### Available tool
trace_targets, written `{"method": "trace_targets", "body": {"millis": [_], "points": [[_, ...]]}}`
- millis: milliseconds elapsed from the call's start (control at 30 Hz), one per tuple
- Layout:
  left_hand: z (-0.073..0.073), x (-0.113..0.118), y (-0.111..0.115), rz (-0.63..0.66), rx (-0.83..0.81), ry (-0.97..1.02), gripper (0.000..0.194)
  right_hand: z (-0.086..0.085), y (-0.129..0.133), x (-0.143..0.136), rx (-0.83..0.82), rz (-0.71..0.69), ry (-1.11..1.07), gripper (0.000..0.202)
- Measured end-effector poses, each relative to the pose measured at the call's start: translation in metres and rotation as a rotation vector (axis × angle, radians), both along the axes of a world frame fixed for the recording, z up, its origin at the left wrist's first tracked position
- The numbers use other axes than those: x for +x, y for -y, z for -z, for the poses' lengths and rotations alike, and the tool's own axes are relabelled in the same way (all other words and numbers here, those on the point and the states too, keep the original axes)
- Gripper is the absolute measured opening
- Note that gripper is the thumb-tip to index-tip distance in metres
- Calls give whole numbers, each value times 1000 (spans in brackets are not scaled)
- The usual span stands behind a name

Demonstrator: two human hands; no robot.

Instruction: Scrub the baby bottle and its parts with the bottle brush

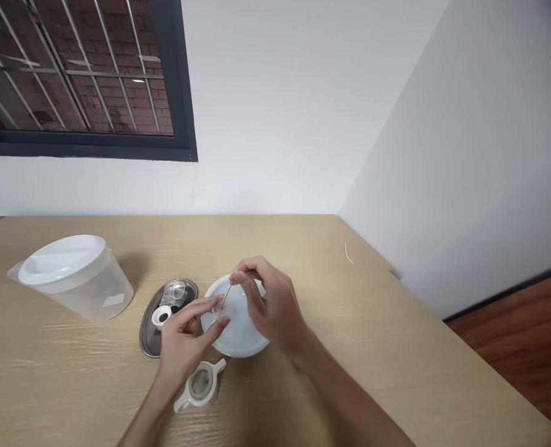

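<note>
My left hand (188, 335) is closed, thumb and fingertips around a small clear cup (222, 309) held over a round white dish (244, 340). A thin metal stick (228, 293) slants down into the cup, its upper end pinched by my right hand (275, 304). The stick's lower tip is too small to make out. Just below the dish sits a white tea strainer (201, 385) with two side handles and a mesh centre. To the left of the dish, an oval metal tray (147, 338) bears a white ring-shaped piece (162, 316) and a clear glass piece (177, 292).
On the left stands a translucent plastic pitcher (94, 292) with a white lid. A thin pale strand (348, 253) lies on the wooden table (373, 347) at the right. Behind are a white wall (275, 124) and a barred window (80, 68).
</note>
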State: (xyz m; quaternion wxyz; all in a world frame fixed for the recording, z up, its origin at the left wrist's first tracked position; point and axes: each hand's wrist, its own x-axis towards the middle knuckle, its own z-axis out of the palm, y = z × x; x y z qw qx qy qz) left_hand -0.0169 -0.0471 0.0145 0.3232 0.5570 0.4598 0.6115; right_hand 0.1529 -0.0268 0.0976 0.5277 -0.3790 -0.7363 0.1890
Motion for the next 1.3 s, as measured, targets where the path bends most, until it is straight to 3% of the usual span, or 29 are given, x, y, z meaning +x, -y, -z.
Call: {"method": "trace_targets", "body": {"millis": [333, 533, 633, 800, 1067, 1300], "points": [[-9, 2, 5, -10, 22, -114, 27, -25, 9, 2, -1, 51, -96, 9], [3, 2, 4, -29, -82, -93, 28, -57, 21, 23, 237, 261, -180, 9], [1, 4, 3, -36, -62, 9, 32, -65, 28, 28, 268, 266, -195, 8], [-10, 8, 5, 18, 2, 53, 31, -57, 33, 24, 233, 234, -189, 7], [-6, 4, 11, -25, 2, 2, 32, -45, 27, 23, 165, 188, -233, 5], [-17, 10, 13, -14, -7, 7, 31, -40, 25, 15, 89, 121, -147, 5]]}}
